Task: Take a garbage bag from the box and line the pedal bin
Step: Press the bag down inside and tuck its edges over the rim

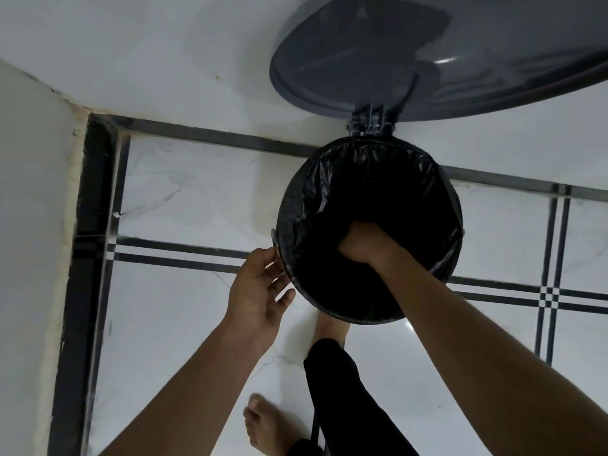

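Inside the pedal bin point(275, 236), a black garbage bag point(329, 192) lines the walls and folds over the rim, under the raised grey lid point(427, 60). Reaching inside, the right hand point(362, 241) presses into the bag, fingers hidden. At the bin's left rim, the left hand point(260, 291) touches with loose, spread fingers.

Left hand point(260, 292) open, right hand point(362, 243) fisted.

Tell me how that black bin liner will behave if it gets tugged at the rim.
The garbage bag is probably floppy and light: it wrinkles and folds over the pedal bin's rim. Its glossy film likely slides easily. With the right hand reaching inside it, a tug could pull the edge loose.
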A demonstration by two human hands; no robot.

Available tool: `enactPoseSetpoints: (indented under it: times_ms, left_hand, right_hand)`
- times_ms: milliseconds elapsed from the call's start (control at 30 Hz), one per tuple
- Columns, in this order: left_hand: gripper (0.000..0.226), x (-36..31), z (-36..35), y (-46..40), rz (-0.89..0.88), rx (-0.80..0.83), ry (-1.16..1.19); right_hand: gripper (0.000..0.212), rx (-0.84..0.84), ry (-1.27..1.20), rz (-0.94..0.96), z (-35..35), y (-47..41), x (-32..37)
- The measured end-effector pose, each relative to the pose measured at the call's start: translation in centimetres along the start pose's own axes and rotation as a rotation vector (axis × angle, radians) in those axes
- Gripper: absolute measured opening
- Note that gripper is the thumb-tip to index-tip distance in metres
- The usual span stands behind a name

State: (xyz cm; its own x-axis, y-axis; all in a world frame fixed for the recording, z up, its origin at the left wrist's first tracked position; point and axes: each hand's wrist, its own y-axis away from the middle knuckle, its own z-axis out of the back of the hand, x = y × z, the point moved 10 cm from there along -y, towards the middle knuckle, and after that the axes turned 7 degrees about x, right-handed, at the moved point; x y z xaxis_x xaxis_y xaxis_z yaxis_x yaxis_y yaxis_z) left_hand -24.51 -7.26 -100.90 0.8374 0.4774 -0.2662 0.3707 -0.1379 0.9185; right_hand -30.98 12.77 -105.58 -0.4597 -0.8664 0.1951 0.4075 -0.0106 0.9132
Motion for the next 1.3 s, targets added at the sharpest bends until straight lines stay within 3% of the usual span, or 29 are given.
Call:
enactPoseSetpoints:
  times_ms: [67,167,233,267,367,500,667,800,933,1133,1200,1300]
  left_hand:
    - [0.010,0.1,-0.1,0.4,0.014,0.003,0.022]
    - [0.010,0.2,-0.7,0.9,0.021,0.014,0.042]
    - [0.008,0.2,-1.0,1.0,0.028,0.020,0.049]
    - [0.009,0.3,-1.0,1.1,0.032,0.010,0.054]
    - [0.013,0.4,-1.1,1.2,0.040,-0.010,0.063]
    - [0.011,0.5,-1.4,1.1,0.036,-0.007,0.095]
    - [0.015,0.4,-2.6,1.3,-0.004,0.021,0.150]
    - [0.018,0.5,-2.4,1.7,0.020,-0.003,0.130]
    - [0.032,1.2,-1.5,2.0,0.075,-0.075,0.115]
    - [0.037,1.7,-1.7,1.7,0.096,-0.053,0.199]
    - [0.036,1.3,-1.7,1.8,0.082,-0.053,0.151]
    - [0.032,-0.2,-1.5,2.0,0.028,-0.096,-0.030]
  right_hand:
    - [0.035,-0.148,-0.086,0.030,3.0,4.4,-0.2]
    - [0.018,-0.647,-0.285,0.163,8.0,14.2,-1.4]
    - [0.013,-0.946,-0.298,0.121,9.1,18.6,-4.4]
    - [0.015,-0.996,-0.311,0.044,8.7,19.3,-6.5]
    - [0.027,-0.837,-0.539,-0.134,6.1,17.8,-12.3]
    - [0.014,-0.729,-0.969,-0.186,3.9,15.6,-15.7]
    - [0.015,-0.378,-1.557,-0.036,1.3,12.1,-15.9]
    - [0.018,-0.212,-1.760,-0.043,0.1,11.8,-15.7]
    - [0.024,-0.236,-1.738,-0.069,0.0,12.5,-16.5]
    - [0.026,-0.219,-1.782,-0.099,-0.6,11.9,-15.1]
    - [0.026,-0.350,-1.628,-0.118,0.7,12.1,-15.5]
    - [0.018,-0.801,-1.091,-0.103,6.2,14.8,-15.7]
